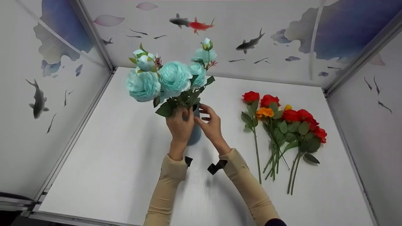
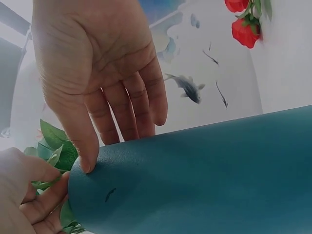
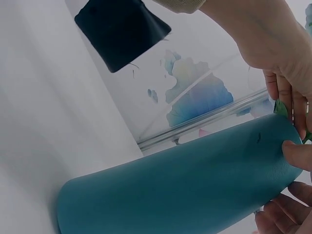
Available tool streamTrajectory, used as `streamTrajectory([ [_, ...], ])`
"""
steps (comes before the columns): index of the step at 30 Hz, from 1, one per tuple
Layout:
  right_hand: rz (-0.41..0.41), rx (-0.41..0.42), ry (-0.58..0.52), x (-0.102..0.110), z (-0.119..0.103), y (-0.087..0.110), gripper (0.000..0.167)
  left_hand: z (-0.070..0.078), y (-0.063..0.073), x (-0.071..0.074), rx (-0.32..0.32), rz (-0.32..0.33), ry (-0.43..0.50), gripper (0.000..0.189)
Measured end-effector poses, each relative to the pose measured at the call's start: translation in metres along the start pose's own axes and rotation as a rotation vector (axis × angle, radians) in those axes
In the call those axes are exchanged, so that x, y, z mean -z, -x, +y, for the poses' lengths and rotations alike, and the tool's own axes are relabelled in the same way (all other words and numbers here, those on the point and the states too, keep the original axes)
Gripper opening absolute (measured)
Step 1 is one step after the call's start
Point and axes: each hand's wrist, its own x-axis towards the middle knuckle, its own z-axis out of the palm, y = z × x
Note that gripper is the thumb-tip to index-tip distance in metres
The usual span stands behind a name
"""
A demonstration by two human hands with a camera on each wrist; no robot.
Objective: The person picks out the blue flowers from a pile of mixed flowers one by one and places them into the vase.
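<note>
Pale turquoise peonies (image 1: 175, 78) with green leaves stand in the mouth of a tall teal vase (image 1: 194, 135), leaning to the left. My left hand (image 1: 180, 127) grips their stems and leaves just at the rim; its curled fingers also show by the leaves (image 2: 57, 148) in the left wrist view. On the right of the vase, my right hand (image 1: 211, 124) holds the rim, thumb (image 2: 84, 146) on the near side and fingers round the far side. The right wrist view shows the upright vase (image 3: 180, 180) sideways, with both hands at its mouth. The stem ends are hidden inside.
Red roses (image 1: 292, 116) and an orange flower (image 1: 264, 112) lie on the right of the white table (image 1: 103, 157), stems pointing towards me. White panels (image 1: 220, 62) painted with fish enclose the table at the back and sides. A black wrist camera (image 1: 217, 167) sits on my right sleeve.
</note>
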Motion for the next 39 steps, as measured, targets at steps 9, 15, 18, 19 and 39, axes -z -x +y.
streamTrajectory([
  [9, -0.004, -0.004, -0.003, 0.0, 0.002, 0.001, 0.042, 0.001, 0.001, 0.003, 0.082, -0.051, 0.023, 0.026],
  [15, 0.0, -0.006, 0.01, 0.0, 0.0, 0.001, 0.041, 0.0, 0.003, 0.003, 0.035, -0.05, 0.017, 0.013],
  [18, 0.007, -0.017, 0.018, -0.001, -0.001, 0.0, 0.041, 0.0, 0.004, 0.003, 0.042, -0.069, 0.008, 0.013],
  [19, 0.008, -0.021, 0.019, -0.001, -0.002, 0.0, 0.041, 0.0, 0.004, 0.003, 0.05, -0.077, 0.007, 0.014],
  [39, 0.008, -0.057, 0.051, -0.005, 0.041, 0.0, 0.043, 0.003, 0.002, 0.005, 0.134, -0.188, 0.002, 0.021],
])
